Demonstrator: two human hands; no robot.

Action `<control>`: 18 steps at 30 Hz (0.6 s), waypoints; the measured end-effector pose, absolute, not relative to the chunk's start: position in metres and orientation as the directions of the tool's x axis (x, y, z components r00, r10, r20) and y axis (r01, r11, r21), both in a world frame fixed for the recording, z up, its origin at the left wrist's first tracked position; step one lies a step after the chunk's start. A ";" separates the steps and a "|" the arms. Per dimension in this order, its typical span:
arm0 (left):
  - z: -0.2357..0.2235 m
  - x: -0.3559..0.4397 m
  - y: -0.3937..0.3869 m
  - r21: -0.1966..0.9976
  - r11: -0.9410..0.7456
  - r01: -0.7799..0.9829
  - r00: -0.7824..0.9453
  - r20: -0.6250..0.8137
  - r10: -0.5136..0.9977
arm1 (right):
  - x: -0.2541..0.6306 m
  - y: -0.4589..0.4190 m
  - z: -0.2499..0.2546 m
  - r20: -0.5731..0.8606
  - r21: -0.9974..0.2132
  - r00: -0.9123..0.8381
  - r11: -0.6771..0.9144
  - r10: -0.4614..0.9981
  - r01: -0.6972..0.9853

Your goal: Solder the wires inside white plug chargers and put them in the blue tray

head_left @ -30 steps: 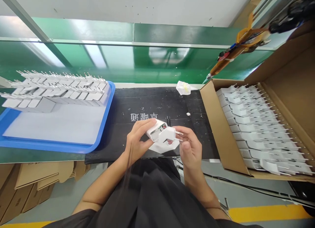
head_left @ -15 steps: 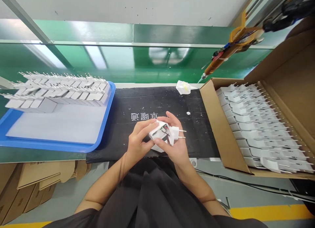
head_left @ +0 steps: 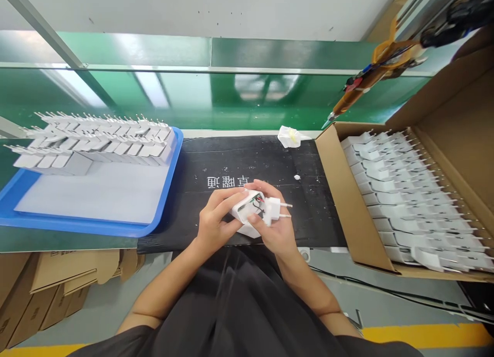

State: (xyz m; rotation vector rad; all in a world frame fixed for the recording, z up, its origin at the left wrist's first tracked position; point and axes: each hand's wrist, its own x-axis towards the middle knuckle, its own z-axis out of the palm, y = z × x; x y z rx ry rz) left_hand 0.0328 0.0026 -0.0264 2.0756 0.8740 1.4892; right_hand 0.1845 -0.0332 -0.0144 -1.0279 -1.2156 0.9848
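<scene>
Both my hands hold one white plug adapter (head_left: 240, 209) over the black mat (head_left: 247, 159), its housing standing open. Inside it a green circuit board and red and black wires show. My left hand (head_left: 216, 215) is closed around the housing's left end. My right hand (head_left: 280, 233) grips the other side, its thumb at the opening beside the wires. The adapter's plug end (head_left: 274, 208) has two metal pins pointing right. Under the hands lies another white piece (head_left: 249, 231), mostly hidden, whose kind I cannot make out.
A blue tray (head_left: 170, 184) at left holds rows of white adapters (head_left: 111, 136). At right, a cardboard box (head_left: 339, 192) holds more adapters (head_left: 401, 192). An orange tool with a fine tip (head_left: 349, 97) hangs above the box's corner. Crumpled white paper (head_left: 289, 137) lies at the mat's back edge.
My right thumb has moved left, further over the open housing. The plug end sits slightly closer to the housing. The whole view has shifted a little.
</scene>
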 end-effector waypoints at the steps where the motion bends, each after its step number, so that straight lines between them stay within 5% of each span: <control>1: -0.027 0.033 0.003 0.669 -0.702 0.244 0.209 0.671 0.712 | 0.186 -0.033 -0.015 0.250 -0.964 0.085 0.256 0.964 -0.069; 9: -0.034 0.039 0.006 0.497 -0.752 0.432 0.107 0.800 0.590 | 0.187 -0.040 -0.025 0.272 -0.934 0.350 0.333 0.897 -0.128; 13: -0.035 0.041 0.005 0.438 -0.758 0.483 0.106 0.831 0.547 | 0.180 -0.043 -0.031 0.291 -0.951 0.448 0.307 0.845 0.037; 18: -0.038 0.040 0.003 0.436 -0.755 0.489 0.103 0.831 0.546 | 0.177 -0.043 -0.030 0.597 -0.799 0.379 0.485 0.707 0.355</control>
